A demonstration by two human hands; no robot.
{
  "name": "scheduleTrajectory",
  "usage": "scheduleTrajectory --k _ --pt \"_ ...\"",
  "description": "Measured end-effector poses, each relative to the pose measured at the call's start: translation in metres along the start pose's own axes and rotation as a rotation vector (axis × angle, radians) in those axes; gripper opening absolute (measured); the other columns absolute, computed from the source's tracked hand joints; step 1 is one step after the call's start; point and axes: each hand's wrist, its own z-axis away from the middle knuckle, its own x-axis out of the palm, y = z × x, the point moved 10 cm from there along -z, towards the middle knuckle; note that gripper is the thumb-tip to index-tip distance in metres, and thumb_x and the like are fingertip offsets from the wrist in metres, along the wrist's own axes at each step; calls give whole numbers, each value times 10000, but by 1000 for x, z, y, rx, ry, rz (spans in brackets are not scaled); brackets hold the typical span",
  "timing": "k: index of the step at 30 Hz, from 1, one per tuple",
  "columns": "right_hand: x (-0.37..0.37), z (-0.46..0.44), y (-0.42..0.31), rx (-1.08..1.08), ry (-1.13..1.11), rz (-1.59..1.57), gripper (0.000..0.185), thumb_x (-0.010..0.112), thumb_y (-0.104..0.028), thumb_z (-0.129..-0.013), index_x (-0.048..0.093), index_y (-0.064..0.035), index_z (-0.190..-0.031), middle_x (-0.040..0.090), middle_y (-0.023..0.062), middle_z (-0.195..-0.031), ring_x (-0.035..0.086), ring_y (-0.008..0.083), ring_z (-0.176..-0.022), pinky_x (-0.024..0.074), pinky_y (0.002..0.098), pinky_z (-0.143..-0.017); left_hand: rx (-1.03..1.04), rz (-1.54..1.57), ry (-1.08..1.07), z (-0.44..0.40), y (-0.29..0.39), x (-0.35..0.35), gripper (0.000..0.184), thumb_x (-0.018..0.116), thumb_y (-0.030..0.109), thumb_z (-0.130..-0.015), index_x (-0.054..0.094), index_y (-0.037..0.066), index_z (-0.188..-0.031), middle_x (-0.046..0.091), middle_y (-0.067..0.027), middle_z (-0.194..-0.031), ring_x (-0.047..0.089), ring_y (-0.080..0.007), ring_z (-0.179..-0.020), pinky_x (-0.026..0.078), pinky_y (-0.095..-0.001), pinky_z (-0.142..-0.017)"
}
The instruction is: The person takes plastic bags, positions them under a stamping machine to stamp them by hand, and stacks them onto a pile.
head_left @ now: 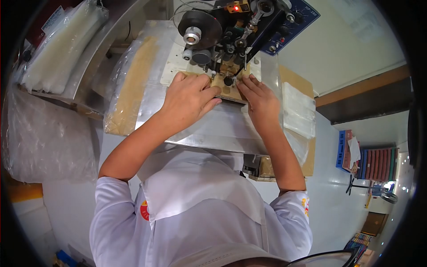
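Observation:
My left hand point(191, 97) rests at the left side of a tan plate point(230, 92) under the machine's head, its fingers curled and thumb close to the forefinger. Whatever lies between those fingers is hidden or too thin to make out. On the plate's right side lies my right hand point(261, 100), fingers stretched out and side by side, pointing toward the machine's middle. Between both hands stands a small black round part point(228, 81) of the tabletop machine point(229, 44). Its dark reel point(200, 29) sits above my left hand.
Clear plastic bags lie stacked on the right point(299, 111). At the left are a plastic-wrapped tan bundle point(133, 89) and a pile of clear bags point(66, 49). The metal worktop point(209, 129) ends near my waist. A blue control panel point(291, 26) stands behind the machine.

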Motion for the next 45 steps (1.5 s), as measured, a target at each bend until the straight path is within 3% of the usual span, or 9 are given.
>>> scheduleTrajectory --k 10,16,22,25,30,33,39,41,45 --pt "-5 -1 -1 -34 31 -12 385 639 -24 -787 716 -122 -1151 706 74 -1258 646 279 -1226 525 451 -1018 -28 22 -30 2 -2 -2 293 781 256 -825 746 153 -1098 557 -6 -847 568 -179 -821 349 -355 -742" --pt "-14 13 20 15 41 -29 483 641 72 -776 750 -183 -1171 668 39 -1336 599 278 -1282 494 428 -1057 -45 180 -217 22 13 -9 391 784 247 -819 707 106 -1175 619 -71 -982 575 -264 -906 442 -404 -844" --pt "-80 102 107 273 330 283 526 622 28 -749 725 -217 -1203 676 63 -1243 603 336 -1141 482 446 -955 -76 183 -423 51 12 -1 482 834 214 -732 682 80 -1169 627 -90 -1141 568 -308 -1064 463 -421 -919" --pt "-65 193 152 454 289 364 529 628 84 -776 752 -221 -1190 686 100 -1151 620 325 -1078 478 440 -955 -77 154 -462 54 10 0 411 809 128 -751 692 53 -1137 655 -104 -1130 595 -335 -1052 492 -429 -899" --pt "22 311 166 602 3 184 360 672 -94 -855 716 -159 -1206 669 100 -1280 592 329 -1217 427 509 -1045 88 31 -416 48 30 -3 249 737 52 -823 712 32 -1069 706 -127 -1046 637 -354 -972 509 -445 -867" --pt "45 330 174 733 -57 80 300 637 -174 -927 696 -161 -1220 610 47 -1419 501 305 -1374 351 576 -1130 -37 76 -452 53 10 3 193 737 49 -841 723 34 -1033 714 -132 -965 654 -354 -887 512 -431 -829" --pt "-34 292 151 694 428 203 387 702 -135 -889 664 -106 -1273 601 136 -1397 527 339 -1322 366 550 -1102 -116 137 -419 45 23 -11 164 764 34 -819 727 40 -979 687 -114 -883 642 -309 -796 497 -387 -711" --pt "-96 244 122 679 655 -46 456 744 -130 -860 641 -83 -1301 603 164 -1371 537 366 -1284 382 513 -1085 -24 69 -350 29 43 -28 176 781 23 -795 723 41 -959 676 -95 -863 635 -291 -780 493 -372 -697" --pt "-129 120 -11 174 438 -427 569 808 -255 -802 630 -96 -1319 650 100 -1283 576 320 -1226 411 463 -1079 253 -61 -220 7 90 -43 202 809 9 -749 719 50 -926 668 -64 -850 626 -264 -771 488 -355 -684"
